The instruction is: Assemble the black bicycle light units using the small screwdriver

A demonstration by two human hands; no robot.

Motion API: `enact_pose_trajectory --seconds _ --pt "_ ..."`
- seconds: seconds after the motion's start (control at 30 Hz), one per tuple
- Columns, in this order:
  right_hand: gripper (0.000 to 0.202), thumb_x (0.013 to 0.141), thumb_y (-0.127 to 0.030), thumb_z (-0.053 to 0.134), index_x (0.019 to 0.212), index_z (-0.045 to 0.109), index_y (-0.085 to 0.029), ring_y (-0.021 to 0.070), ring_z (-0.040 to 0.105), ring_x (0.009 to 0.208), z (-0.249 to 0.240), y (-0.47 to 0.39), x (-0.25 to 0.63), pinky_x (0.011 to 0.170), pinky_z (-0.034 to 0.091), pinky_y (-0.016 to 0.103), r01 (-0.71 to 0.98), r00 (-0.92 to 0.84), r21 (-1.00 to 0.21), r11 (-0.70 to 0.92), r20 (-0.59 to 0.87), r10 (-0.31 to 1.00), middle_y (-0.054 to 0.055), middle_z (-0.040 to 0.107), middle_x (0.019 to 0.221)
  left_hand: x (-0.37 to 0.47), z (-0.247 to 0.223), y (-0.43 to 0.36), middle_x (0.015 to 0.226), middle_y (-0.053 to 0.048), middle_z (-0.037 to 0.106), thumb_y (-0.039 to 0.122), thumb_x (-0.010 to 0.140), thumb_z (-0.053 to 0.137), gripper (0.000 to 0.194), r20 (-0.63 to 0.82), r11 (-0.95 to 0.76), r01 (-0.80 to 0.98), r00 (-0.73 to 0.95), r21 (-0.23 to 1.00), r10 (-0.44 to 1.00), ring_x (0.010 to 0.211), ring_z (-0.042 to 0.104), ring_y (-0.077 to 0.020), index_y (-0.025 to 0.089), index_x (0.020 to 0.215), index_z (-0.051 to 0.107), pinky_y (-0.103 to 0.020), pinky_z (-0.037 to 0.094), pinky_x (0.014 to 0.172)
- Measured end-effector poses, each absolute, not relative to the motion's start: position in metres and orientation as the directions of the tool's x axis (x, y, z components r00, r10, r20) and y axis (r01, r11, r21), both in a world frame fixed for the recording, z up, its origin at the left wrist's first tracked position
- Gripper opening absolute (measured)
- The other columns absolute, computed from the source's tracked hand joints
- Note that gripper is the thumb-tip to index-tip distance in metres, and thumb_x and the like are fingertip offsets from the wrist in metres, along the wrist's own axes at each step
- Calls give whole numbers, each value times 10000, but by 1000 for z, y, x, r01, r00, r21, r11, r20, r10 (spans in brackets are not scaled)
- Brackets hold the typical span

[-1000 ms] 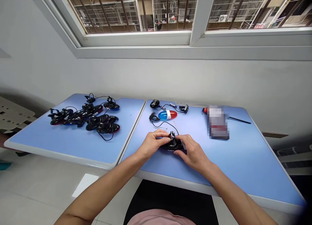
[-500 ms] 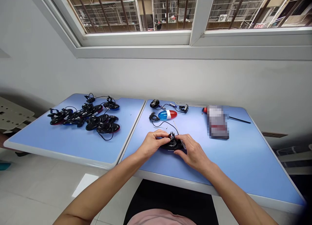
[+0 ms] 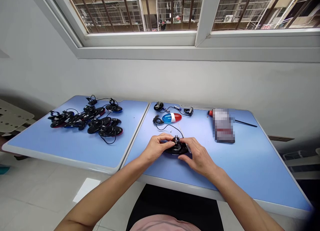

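Observation:
A black oval bike-light housing (image 3: 176,149) with a clamp bracket (image 3: 176,140) standing up on it lies at the front of the right table. My left hand (image 3: 160,145) is closed on its left side, thumb and fingertips pressed at the bracket's base. On the other side, my right hand (image 3: 196,154) has its index finger against the bracket and its thumb at the near edge. A thin silver rod (image 3: 181,131), like a screwdriver shaft, slants beneath the right fingers; its lower end is partly covered. A cable (image 3: 172,125) runs from behind the housing to a small black switch piece (image 3: 157,119).
Behind my hands lie a blue, white and red oval cover (image 3: 171,118), a black round part (image 3: 158,106) and batteries (image 3: 177,108). A pixelated packet (image 3: 223,126) and a black rod (image 3: 246,123) are at right. Several wired bike lights (image 3: 107,131) cover the left table (image 3: 75,151).
The view shifts very slightly. Both hands stay on the housing, with the bracket showing a little more between the fingers.

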State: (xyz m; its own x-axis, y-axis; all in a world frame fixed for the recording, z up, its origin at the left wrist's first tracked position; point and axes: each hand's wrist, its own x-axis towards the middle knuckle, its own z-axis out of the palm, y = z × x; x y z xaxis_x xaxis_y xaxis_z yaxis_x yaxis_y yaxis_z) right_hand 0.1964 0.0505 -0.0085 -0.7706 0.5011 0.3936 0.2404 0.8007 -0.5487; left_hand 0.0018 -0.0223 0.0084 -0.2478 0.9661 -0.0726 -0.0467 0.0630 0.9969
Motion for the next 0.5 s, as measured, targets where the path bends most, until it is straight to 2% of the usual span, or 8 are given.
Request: enact_pose_trajectory --seconds 0.1,0.17,0.27,0.33,0.4,0.5 --pt "371 916 -220 572 1279 497 -239 243 605 1069 -3 54 202 879 540 426 186 -722 -566 803 475 502 97 640 1159 2 7 -22 958 -59 666 304 648 793 186 -68 52 -68 -252 996 965 977 599 -225 178 782 765 -347 455 916" --pt "284 968 -225 484 1248 528 -237 219 632 1002 3 56 209 862 542 416 162 -621 -602 782 554 555 87 673 1096 2 6 -23 957 -57 660 293 645 793 178 -78 59 -85 -251 995 965 970 600 -221 177 778 764 -342 459 902" --pt "245 989 -270 459 1194 590 -237 202 648 837 16 56 221 734 556 389 92 -409 -655 750 662 628 64 694 928 3 6 -23 961 -60 651 289 652 786 173 -96 76 -88 -240 993 966 953 599 -215 174 779 763 -327 467 857" --pt "230 990 -301 461 1112 644 -235 192 624 722 27 52 226 628 529 363 31 -323 -653 757 710 626 50 665 815 3 6 -23 960 -61 646 290 660 784 168 -92 74 -83 -232 994 968 945 599 -214 172 778 762 -323 468 843" --pt "234 995 -292 444 1029 666 -227 176 585 639 39 45 228 565 483 342 -18 -337 -643 766 725 600 42 632 747 3 5 -23 959 -61 644 289 660 786 166 -79 60 -87 -231 994 970 946 599 -215 172 776 762 -324 470 846" --pt "204 990 -240 443 995 646 -215 159 546 601 52 36 220 539 441 315 -21 -454 -613 790 710 538 32 617 709 4 3 -23 956 -65 642 281 641 796 172 -56 33 -99 -235 995 970 957 597 -219 170 768 762 -327 471 861"
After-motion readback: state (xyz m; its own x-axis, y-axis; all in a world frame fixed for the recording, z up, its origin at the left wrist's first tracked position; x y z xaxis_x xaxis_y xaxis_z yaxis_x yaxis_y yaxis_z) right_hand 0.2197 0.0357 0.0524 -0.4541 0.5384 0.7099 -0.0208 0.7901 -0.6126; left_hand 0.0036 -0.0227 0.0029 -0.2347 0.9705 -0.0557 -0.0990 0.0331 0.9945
